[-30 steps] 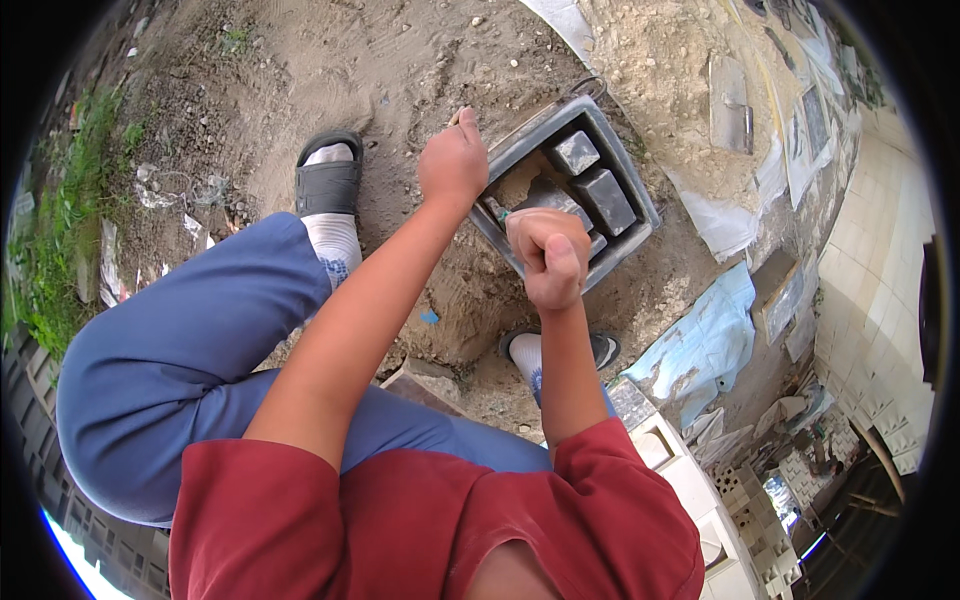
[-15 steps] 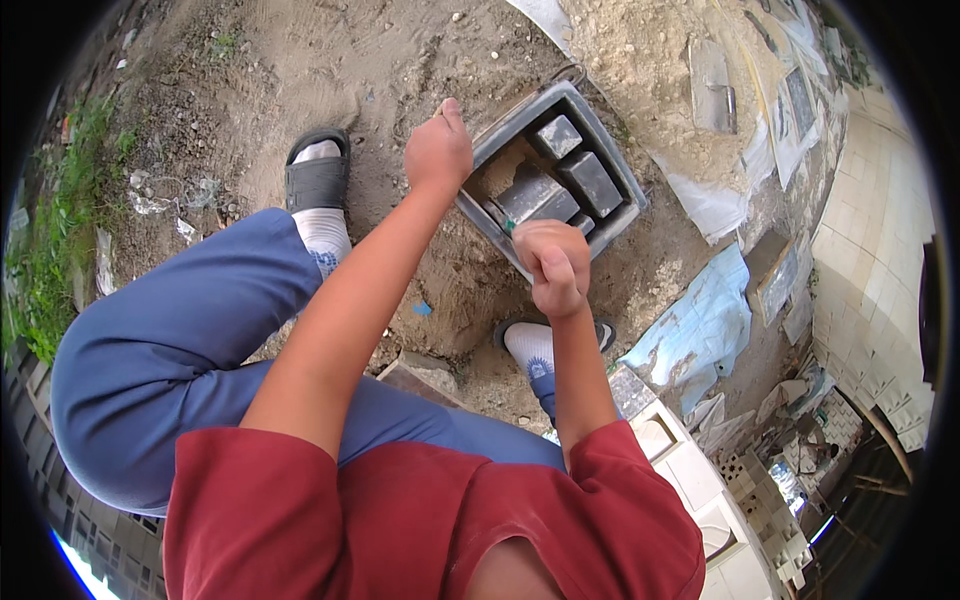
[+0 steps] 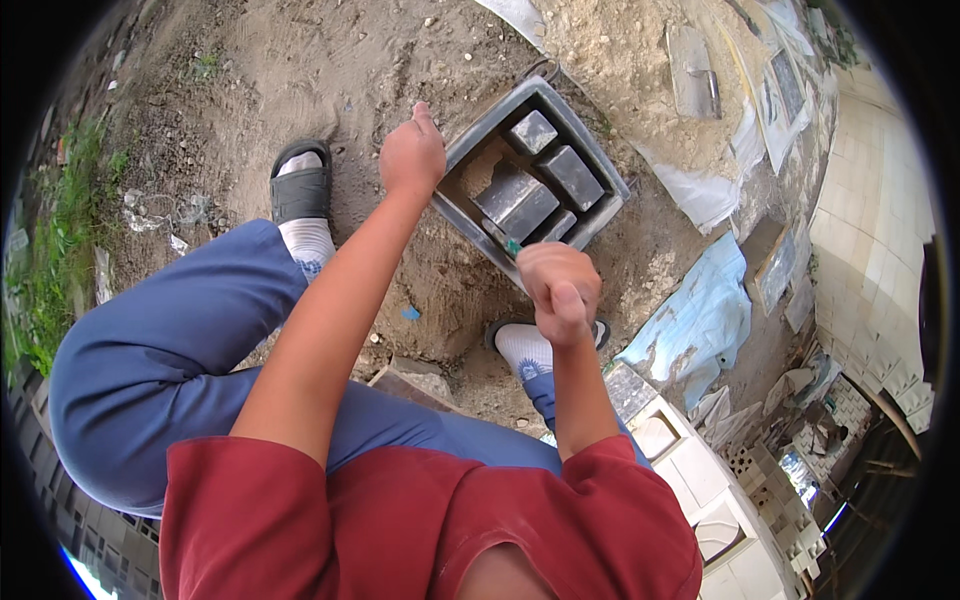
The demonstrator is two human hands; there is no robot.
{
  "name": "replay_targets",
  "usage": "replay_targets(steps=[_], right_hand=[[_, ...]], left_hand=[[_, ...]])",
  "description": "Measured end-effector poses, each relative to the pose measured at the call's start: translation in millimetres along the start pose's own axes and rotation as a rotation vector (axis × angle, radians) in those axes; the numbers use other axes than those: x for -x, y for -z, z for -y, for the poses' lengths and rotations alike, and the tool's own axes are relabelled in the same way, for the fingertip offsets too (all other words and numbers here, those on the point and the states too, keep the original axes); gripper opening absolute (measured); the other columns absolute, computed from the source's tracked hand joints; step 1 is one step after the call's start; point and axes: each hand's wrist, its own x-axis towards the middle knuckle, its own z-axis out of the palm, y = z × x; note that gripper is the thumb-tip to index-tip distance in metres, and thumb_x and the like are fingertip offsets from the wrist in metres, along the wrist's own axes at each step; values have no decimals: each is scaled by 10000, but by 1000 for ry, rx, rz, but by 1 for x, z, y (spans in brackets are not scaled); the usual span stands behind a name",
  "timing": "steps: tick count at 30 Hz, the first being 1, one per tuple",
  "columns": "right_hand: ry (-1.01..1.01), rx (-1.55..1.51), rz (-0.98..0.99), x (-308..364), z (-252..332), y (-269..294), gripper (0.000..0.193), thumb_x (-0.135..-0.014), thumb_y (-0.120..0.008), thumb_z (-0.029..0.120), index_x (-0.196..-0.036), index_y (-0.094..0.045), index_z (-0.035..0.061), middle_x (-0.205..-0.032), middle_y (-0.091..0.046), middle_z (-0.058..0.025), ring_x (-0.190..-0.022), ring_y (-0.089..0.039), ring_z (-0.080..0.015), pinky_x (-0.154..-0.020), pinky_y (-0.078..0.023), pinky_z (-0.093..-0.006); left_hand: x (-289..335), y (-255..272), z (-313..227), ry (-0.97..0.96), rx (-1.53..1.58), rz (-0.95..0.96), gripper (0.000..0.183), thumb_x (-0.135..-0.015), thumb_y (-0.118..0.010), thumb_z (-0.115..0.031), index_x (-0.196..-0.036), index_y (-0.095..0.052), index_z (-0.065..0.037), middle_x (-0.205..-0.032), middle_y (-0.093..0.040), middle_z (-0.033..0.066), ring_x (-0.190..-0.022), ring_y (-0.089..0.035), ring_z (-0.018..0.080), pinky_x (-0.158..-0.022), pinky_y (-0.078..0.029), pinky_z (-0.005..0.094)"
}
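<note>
A grey box-shaped mould (image 3: pixel 592 118) stands on the dirt in front of me, with several dark metal blocks (image 3: pixel 572 177) inside and brown material on part of its floor. My left hand (image 3: pixel 413 155) is closed in a fist against the mould's left rim. Its fingertips are hidden, so whether it grips the rim does not show. Over the mould's near edge, my right hand (image 3: pixel 560 285) is closed around a thin tool (image 3: pixel 512 246) with a green part beside the fingers. The tool's narrow end reaches into the mould's near left side; most of its handle is covered by the hand.
My sandalled feet, left (image 3: pixel 301 195) and right (image 3: pixel 525 345), flank the mould. To the right lie a blue plastic sheet (image 3: pixel 695 315), white sheeting (image 3: pixel 690 195) and pale patterned blocks (image 3: pixel 690 465). A broken slab (image 3: pixel 420 385) sits near my legs. Grass (image 3: pixel 60 250) grows at far left.
The whole view has shifted slightly. My right hand has drawn toward me, away from the blocks, uncovering more of the tool. The left hand stays at the mould's left rim.
</note>
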Motion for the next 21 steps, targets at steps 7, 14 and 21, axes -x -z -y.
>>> replay_targets(steps=[7, 14, 21], right_hand=[[24, 54, 26, 8, -2, 8, 371, -888, -611, 91, -596, -389, 37, -553, -361, -83, -458, -381, -273, -479, -283, -393], [-78, 149, 94, 4, -3, 9, 336, -911, -625, 44, -618, -461, 37, -556, -343, -101, -466, -373, -314, -486, -290, -409], [-17, 97, -56, 22, 9, 10, 356, -926, -610, 44, -613, -443, 33, -550, -368, -83, -455, -375, -281, -476, -292, -395]], left_hand=[[8, 13, -13, 28, 68, 85, 752, -1104, -285, -510, -839, -786, -16, -995, -737, 301, -982, -692, 515, -927, -515, 593], [-1, 21, -8, 4, 58, 46, 772, -1106, -259, -525, -813, -813, -75, -968, -756, 259, -960, -709, 481, -923, -537, 556], [6, 21, -8, 22, 20, 37, 784, -1107, -254, -529, -777, -814, -89, -940, -767, 232, -939, -717, 461, -921, -539, 545]])
